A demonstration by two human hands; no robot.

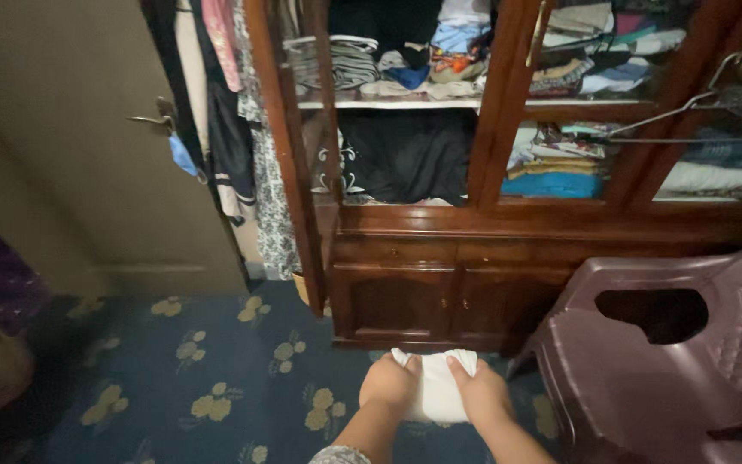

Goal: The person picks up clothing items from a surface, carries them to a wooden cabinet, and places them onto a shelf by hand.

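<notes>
My left hand (391, 384) and my right hand (481, 393) are both closed on a folded white cloth (436, 387), held low in front of me above the blue flowered carpet (199, 378). The cloth sits between the two hands, its top edge showing above my fingers. Straight ahead stands a dark wooden wardrobe (440, 258) with shelves of folded clothes (405, 64).
A maroon plastic chair (672, 361) stands close at my right. The wardrobe's door (289, 146) hangs open at the left, with hanging garments (251, 129) behind it. A beige room door (88, 146) with a handle is at the far left. A wire hanger (689, 112) hangs at upper right.
</notes>
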